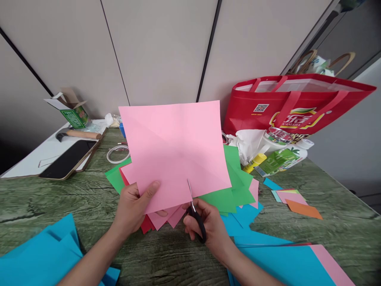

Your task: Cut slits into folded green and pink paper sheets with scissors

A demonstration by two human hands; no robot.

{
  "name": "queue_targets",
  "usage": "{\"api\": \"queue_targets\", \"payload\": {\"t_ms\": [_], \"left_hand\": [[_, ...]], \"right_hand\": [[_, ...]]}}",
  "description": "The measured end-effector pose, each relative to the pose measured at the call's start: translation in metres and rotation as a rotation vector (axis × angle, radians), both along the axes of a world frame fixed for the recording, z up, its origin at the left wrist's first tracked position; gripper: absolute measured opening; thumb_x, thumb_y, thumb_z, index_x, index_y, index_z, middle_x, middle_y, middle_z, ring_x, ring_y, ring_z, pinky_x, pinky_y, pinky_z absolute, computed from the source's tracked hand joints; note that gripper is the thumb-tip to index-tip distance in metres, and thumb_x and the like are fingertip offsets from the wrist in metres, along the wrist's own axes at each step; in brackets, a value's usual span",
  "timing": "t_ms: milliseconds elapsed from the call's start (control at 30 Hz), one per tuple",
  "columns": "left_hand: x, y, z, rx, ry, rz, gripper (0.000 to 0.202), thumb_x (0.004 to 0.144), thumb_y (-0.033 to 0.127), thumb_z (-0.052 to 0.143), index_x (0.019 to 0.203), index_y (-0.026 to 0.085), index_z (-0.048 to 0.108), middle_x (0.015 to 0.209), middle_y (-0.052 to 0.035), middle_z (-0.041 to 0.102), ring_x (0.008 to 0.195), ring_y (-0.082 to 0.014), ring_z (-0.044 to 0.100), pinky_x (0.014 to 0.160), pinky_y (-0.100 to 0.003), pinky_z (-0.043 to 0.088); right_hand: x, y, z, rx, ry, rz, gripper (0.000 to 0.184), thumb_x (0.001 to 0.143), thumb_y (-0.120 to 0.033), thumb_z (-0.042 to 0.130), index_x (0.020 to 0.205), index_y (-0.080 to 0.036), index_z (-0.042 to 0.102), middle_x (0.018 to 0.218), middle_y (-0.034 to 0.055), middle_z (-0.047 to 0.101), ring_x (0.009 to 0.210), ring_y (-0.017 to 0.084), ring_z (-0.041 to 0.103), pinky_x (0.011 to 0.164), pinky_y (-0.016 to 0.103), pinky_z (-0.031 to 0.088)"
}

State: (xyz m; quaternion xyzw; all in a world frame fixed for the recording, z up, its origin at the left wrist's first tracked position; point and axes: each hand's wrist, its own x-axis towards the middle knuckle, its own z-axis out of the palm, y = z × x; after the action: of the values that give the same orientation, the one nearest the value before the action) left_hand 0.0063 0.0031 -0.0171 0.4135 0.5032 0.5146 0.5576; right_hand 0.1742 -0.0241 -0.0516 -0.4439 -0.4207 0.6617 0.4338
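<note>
My left hand (135, 204) pinches the lower left corner of a large pink paper sheet (174, 149) and holds it up over the table. My right hand (208, 226) grips black-handled scissors (195, 214). Their blades point upward and sit in the sheet's lower edge, near its middle. Faint fold creases cross the pink sheet. Under it lies a loose pile of green paper (235, 182), red, pink and blue sheets.
Blue sheets lie at the front left (38, 254) and front right (279, 262). Small coloured scraps (300, 202) sit to the right. A red shopping bag (297, 105), tissue, a glue stick (254, 162), a tape roll (118, 153), a phone (67, 159) and a small carton (73, 111) stand behind.
</note>
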Motion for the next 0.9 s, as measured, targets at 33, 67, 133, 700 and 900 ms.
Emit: {"api": "queue_targets", "payload": {"t_ms": [33,67,133,700,900], "left_hand": [[0.0004,-0.0003,-0.0003,0.000,0.000,0.000,0.023,0.070,0.032,0.062,0.053,0.017,0.059,0.039,-0.0012,0.064,0.034,-0.0171,0.058,0.034,-0.023,0.046],[0.0007,-0.0005,-0.0008,0.000,0.003,-0.001,0.023,0.070,0.032,0.063,0.054,0.016,0.059,0.039,-0.0011,0.064,0.034,-0.0172,0.059,0.034,-0.023,0.047],[0.0011,-0.0006,-0.0017,-0.001,0.017,-0.007,0.024,0.070,0.033,0.062,0.053,0.016,0.059,0.038,-0.0011,0.064,0.034,-0.0170,0.058,0.034,-0.023,0.047],[0.0000,-0.0020,-0.0054,-0.024,0.058,-0.108,0.022,0.072,0.032,0.061,0.059,0.014,0.062,0.043,-0.0017,0.066,0.034,-0.0184,0.060,0.032,-0.024,0.049],[-0.0004,-0.0005,-0.0064,-0.025,0.050,-0.105,0.022,0.072,0.032,0.061,0.059,0.015,0.061,0.043,-0.0013,0.066,0.034,-0.0182,0.060,0.032,-0.024,0.049]], "right_hand": [[0.0001,0.0000,0.0002,0.004,0.012,-0.001,0.032,0.059,-0.037,0.070,0.076,-0.017,0.052,0.047,-0.0078,0.049,0.034,0.005,0.040,0.036,0.017,0.029],[0.0001,0.0002,0.0003,0.015,0.029,-0.003,0.032,0.058,-0.035,0.071,0.076,-0.017,0.052,0.049,-0.0072,0.050,0.036,0.005,0.041,0.037,0.017,0.030],[0.0001,0.0011,0.0009,0.050,0.069,-0.014,0.032,0.056,-0.029,0.074,0.076,-0.017,0.052,0.054,-0.0053,0.054,0.043,0.007,0.046,0.042,0.019,0.035],[0.0000,0.0019,0.0052,0.104,0.064,-0.053,0.033,0.060,-0.036,0.071,0.085,-0.017,0.059,0.076,0.0054,0.065,0.077,0.023,0.059,0.069,0.030,0.045],[0.0003,0.0014,0.0046,0.070,0.083,-0.048,0.033,0.057,-0.036,0.073,0.079,-0.016,0.059,0.067,0.0016,0.061,0.060,0.016,0.054,0.057,0.025,0.042]]}}
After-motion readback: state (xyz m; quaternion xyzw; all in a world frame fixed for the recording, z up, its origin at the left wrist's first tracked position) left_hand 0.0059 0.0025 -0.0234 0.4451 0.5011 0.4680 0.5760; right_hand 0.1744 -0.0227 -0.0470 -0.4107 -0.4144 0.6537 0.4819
